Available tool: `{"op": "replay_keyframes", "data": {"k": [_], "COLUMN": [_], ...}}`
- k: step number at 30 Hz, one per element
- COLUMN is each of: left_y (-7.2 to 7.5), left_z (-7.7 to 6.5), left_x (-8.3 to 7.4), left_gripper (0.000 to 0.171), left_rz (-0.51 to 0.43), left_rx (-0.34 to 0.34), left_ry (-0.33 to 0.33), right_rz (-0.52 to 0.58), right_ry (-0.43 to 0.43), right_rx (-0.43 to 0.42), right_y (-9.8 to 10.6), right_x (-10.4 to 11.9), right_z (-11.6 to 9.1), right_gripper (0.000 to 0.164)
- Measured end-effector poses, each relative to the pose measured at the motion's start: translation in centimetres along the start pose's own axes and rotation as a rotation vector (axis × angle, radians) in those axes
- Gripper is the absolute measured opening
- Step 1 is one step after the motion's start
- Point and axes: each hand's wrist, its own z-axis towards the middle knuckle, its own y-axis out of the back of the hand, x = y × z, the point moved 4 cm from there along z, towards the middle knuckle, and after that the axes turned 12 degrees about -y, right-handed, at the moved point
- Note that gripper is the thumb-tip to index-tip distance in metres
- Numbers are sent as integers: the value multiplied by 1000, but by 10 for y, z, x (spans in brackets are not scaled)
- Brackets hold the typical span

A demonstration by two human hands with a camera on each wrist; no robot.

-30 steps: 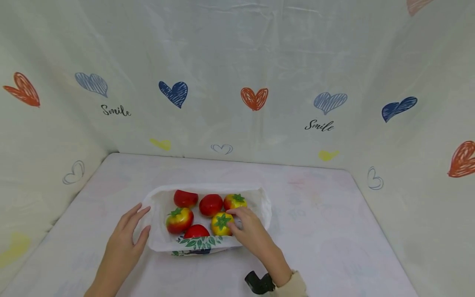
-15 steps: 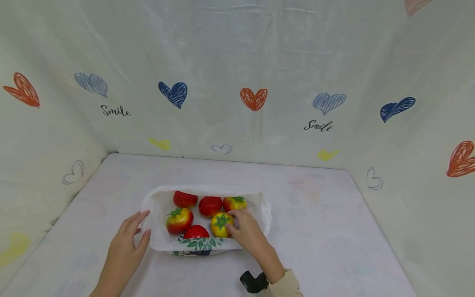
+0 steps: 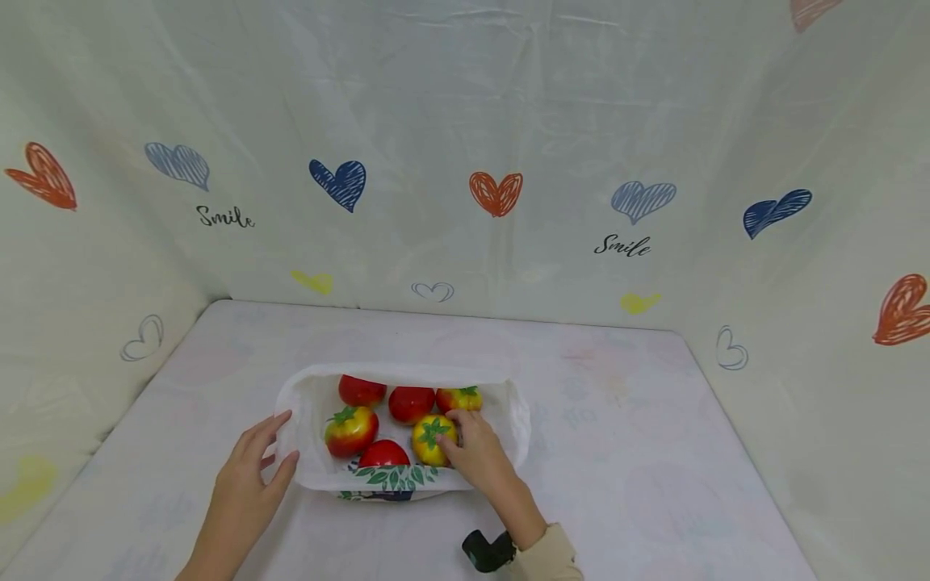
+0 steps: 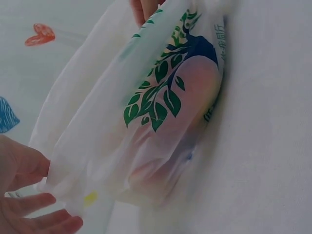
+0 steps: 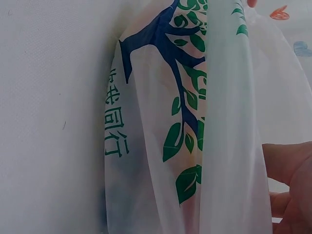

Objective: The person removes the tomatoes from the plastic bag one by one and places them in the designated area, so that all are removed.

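In the head view a white plastic bag (image 3: 314,476), its rim spread wide, holds several red and yellow tomatoes with shiny skins. My right hand (image 3: 483,456) reaches inside at the right and grips a yellow tomato (image 3: 429,448) with green star-shaped leaves on top. A red-and-yellow tomato (image 3: 352,433) lies nearer the left side. My left hand (image 3: 247,476) is at the bag's left rim, fingers loosely extended and thumb apart. The left wrist view shows its fingertips right at the bag's edge. From the right wrist, the bag's wall hides most of my right hand (image 5: 292,180).
The bag stands on a pale table (image 3: 625,452), with a printed tree and green leaves (image 4: 161,97) on its near side. Behind rises a white sheet (image 3: 436,105) with hearts. A black curved piece (image 3: 487,551) sits at my right wrist.
My right hand has shifted slightly left and its thumb has come further over the yellow tomato. The left hand has moved slightly at the rim; the bag's far rim has sagged a little.
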Motion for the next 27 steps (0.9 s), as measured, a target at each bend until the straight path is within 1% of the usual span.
{"op": "replay_keyframes", "data": {"k": [2,5,12,16,19,25,27], "left_y": [0,0,1,0,0,1,1], "left_z": [0,1,1,2,3,2,2], "left_x": [0,0,2,3,3,3,4], "left_gripper": [57,57,57,55,55,57,57], "left_rz": [-21,-52,-86,-95,-93,-109,-116], "left_rx": [-9,-11,29,-3,-21,18,20], "left_ry": [-1,17,128,127,121,171,177], "right_rz": [7,26,82,105,110,125,130], "right_ry": [-8,-20,6,22,30,28,24], "right_rx": [8,27,109,140,145,147,146], "right_y": [-2,-4,-10,-12,-13,-16,-16], "right_x": [-1,-1,1,4,4,3,3], "right_z": [0,1,2,2,3,5,5], "right_gripper": [43,46,52,51,50,49,49]}}
